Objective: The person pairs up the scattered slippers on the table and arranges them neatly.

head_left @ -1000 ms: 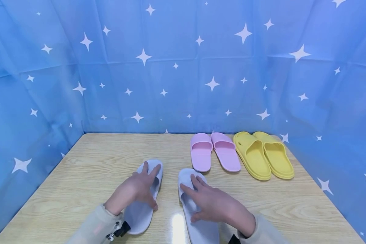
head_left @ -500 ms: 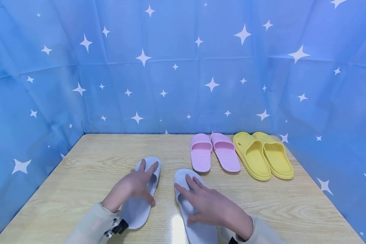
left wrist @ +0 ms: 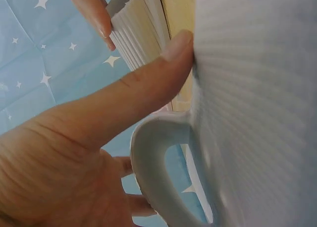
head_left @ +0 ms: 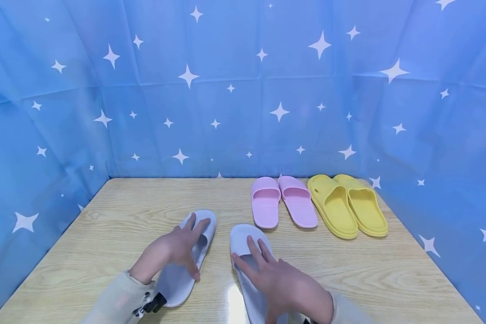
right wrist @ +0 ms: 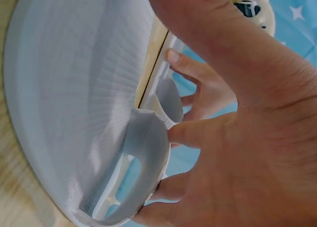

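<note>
Two pale grey-lavender slippers lie on the table in the head view. My left hand [head_left: 172, 249] is spread over the left slipper [head_left: 176, 283], fingers forward across its strap and thumb at the inner edge. In the left wrist view the thumb tip touches the slipper's ribbed insole [left wrist: 252, 98] at its edge. Over the right slipper [head_left: 243, 240] my right hand [head_left: 281, 281] reaches with spread fingers. In the right wrist view the fingertips are at that slipper's strap [right wrist: 148, 138], and the thumb stretches out above the insole.
Behind and to the right stand pink slippers [head_left: 266, 209] and yellow slippers [head_left: 340, 213], each a pair with toes toward the back. The wood-grain table [head_left: 146, 202] ends at a blue star-patterned curtain [head_left: 210, 103] on three sides.
Both grey slippers have shifted slightly under my hands, the right one leftward at its toe and the left one's heel leftward. My right thumb has swung back toward the heel.
</note>
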Demonstrator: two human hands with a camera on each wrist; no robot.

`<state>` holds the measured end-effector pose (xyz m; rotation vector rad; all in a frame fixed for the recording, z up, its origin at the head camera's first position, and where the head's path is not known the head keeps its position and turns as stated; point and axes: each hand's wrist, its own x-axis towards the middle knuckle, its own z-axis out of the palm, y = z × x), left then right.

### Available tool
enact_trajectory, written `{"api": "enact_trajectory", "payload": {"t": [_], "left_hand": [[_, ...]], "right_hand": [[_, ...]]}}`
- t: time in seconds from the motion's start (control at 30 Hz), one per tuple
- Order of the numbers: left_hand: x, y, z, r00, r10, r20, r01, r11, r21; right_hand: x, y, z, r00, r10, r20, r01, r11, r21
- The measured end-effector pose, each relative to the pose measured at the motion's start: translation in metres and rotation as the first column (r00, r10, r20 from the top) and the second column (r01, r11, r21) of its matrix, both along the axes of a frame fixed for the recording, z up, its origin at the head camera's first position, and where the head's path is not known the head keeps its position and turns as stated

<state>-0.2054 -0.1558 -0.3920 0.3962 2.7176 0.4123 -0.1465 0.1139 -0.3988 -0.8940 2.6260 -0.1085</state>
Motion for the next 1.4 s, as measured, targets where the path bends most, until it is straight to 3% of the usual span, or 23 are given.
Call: {"api": "enact_trajectory", "payload": {"t": [0.3,0.57,0.83,1.03,1.17,1.4], "left_hand": [[0.002,0.001,-0.005,1.0,0.007,-0.025,-0.006,1.0,0.02],[0.005,-0.005,0.0,1.0,0.006,0.008,-0.007,1.0,0.023],[0.015,-0.023,-0.009,0.998,-0.041,-0.055,0.049,0.988,0.146],[0.021,-0.026,-0.008,0.99,-0.098,-0.102,0.112,0.984,0.137],[0.025,-0.029,-0.006,0.982,-0.15,-0.118,0.166,0.977,0.136],[0.033,-0.036,-0.005,0.968,-0.242,-0.071,0.25,0.96,0.129]], "right_hand": [[0.0,-0.003,-0.006,0.999,0.022,-0.025,-0.02,0.997,0.073],[-0.001,-0.006,-0.005,1.0,0.014,-0.007,-0.014,0.995,0.103],[-0.002,-0.008,-0.005,1.0,0.016,-0.011,-0.015,0.993,0.115],[-0.001,-0.005,-0.004,0.999,0.021,-0.035,-0.016,0.992,0.124],[-0.003,-0.005,-0.003,1.0,0.02,-0.006,-0.019,0.994,0.112],[-0.004,-0.007,-0.001,1.0,0.026,0.007,-0.027,0.992,0.122]]}}
